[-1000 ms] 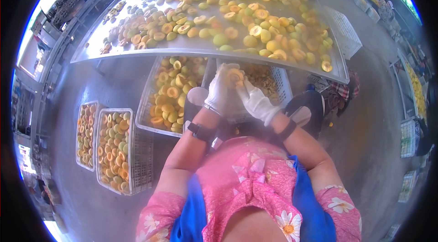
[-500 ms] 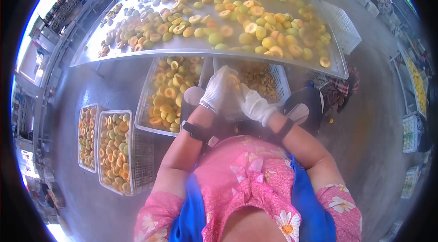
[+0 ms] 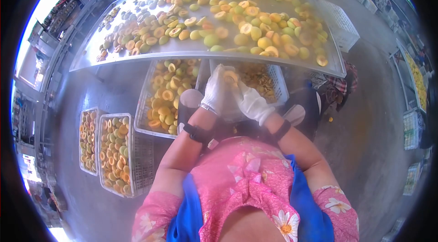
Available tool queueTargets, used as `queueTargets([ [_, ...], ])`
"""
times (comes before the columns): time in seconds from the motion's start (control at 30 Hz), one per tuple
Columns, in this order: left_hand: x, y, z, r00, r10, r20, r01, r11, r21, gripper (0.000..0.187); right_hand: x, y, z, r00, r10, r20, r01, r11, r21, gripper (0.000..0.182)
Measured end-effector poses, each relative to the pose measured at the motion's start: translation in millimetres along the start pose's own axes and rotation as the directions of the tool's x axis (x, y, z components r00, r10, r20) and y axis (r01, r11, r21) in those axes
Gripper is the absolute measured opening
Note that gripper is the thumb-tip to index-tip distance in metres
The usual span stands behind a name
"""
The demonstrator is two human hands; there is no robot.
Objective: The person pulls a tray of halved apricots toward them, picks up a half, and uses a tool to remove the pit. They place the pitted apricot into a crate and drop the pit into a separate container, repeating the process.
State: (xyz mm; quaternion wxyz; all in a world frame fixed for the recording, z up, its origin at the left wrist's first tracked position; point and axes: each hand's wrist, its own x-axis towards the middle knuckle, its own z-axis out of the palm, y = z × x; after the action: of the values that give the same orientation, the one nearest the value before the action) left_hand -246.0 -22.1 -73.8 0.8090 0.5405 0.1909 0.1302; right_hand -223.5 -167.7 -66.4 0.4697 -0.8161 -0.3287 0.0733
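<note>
head view | head-worn, fisheye | faces forward-down | hands (image 3: 216,90) near, table (image 3: 155,56) farther

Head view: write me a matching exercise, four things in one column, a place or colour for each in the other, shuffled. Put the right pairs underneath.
Things
1. Cut fruit
2. Table
3. Shirt
4. Right wristband

Places and colours
A. Pink, floral
B. Black
C. Silvery
D. Between the gloved left hand and right hand

Pairs: 1-D, 2-C, 3-A, 4-B
</note>
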Motion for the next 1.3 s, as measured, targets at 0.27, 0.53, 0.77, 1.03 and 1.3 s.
queueTargets([
  [0.27,24,-5,-16,0.967,0.112,0.23,-0.2,0.891,0.408,0.04,5,24,2,0.995,-0.01,0.098,0.024,0.988,-0.151,0.038],
  [0.53,30,-18,-7,0.994,-0.056,0.098,0.054,0.998,0.028,0.043,7,19,4,0.999,-0.04,0.003,0.04,0.999,0.028,0.036],
  [0.77,22,-3,-8,0.997,-0.018,0.075,-0.013,0.919,0.393,0.046,1,23,4,0.988,0.087,0.125,-0.079,0.995,-0.067,0.042],
  [1.03,1,2,10,0.995,-0.017,0.096,0.039,0.973,-0.226,0.042,0,24,9,0.989,0.107,0.098,-0.128,0.963,0.237,0.053],
  [1.3,5,8,18,0.996,-0.088,0.016,0.088,0.928,-0.362,0.038,15,14,-19,0.909,0.125,0.398,-0.281,0.889,0.363,0.058],
])
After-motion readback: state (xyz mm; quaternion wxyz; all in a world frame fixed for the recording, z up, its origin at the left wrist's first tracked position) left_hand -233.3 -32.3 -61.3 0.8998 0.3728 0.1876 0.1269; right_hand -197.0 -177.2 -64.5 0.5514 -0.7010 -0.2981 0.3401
